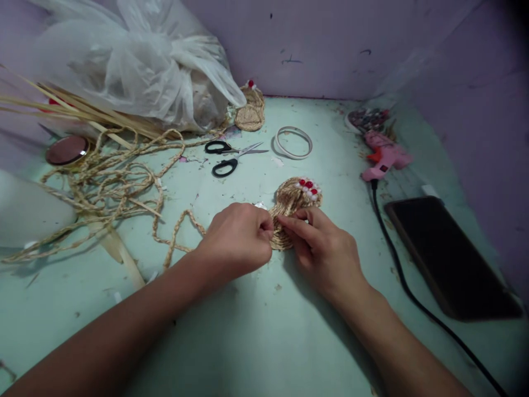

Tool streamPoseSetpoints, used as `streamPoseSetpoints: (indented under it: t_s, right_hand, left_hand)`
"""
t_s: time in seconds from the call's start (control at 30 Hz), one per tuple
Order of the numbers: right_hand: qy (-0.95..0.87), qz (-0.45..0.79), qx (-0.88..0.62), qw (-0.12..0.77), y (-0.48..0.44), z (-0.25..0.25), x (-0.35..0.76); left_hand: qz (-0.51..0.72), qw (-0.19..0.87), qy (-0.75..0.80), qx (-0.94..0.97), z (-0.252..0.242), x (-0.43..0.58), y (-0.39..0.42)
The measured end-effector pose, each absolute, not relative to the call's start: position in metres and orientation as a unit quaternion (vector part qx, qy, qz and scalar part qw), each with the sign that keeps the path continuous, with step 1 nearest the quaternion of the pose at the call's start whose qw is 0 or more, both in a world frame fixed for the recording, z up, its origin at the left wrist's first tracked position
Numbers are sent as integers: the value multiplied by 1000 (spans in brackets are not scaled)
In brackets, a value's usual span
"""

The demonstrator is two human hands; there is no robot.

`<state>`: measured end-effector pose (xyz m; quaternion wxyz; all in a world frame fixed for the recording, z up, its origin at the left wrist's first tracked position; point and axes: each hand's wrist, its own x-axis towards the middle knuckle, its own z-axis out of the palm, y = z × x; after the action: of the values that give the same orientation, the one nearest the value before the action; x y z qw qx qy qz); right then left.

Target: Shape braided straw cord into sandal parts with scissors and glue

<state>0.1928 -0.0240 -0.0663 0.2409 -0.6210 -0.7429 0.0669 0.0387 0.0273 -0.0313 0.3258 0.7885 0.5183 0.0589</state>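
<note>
A coiled piece of braided straw, with red and white beads at its upper right, lies on the table between my hands. My left hand is closed in a fist at its left edge, fingertips hidden. A braided straw cord runs from the left to beneath this hand and seems to be in its grip. From the right, my right hand pinches the coiled piece near its middle with thumb and forefinger. Part of the piece is covered by the fingers.
Black-handled scissors and a white ring lie beyond my hands. To the right are a pink glue gun, its black cable and a phone. A tangle of cord, a plastic bag and another beaded piece sit left and back.
</note>
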Motion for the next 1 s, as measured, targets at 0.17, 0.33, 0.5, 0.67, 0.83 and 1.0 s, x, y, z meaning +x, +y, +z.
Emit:
streamPoseSetpoints:
  t_s: [0.17, 0.33, 0.5, 0.67, 0.83, 1.0]
  right_hand:
    - [-747, 54, -621, 231, -23, -66, 193]
    - [-754, 70, -615, 222, -24, -63, 192]
    - [-714, 81, -619, 317, -31, -61, 192]
    - [-708, 73, -625, 321, -38, -58, 193]
    - [-734, 76, -619, 270, -34, -58, 194]
    - [-738, 80, -604, 289, -33, -60, 194]
  left_hand:
    - [60, 286, 544, 787, -34, 43, 23]
    - [64, 131, 513, 846, -37, 53, 13]
    - [82, 92, 495, 860, -41, 56, 7]
    - [109, 116, 499, 852, -44, 55, 7]
    - [104, 121, 481, 862, -36, 53, 7]
    - [124, 132, 499, 848, -28, 51, 4]
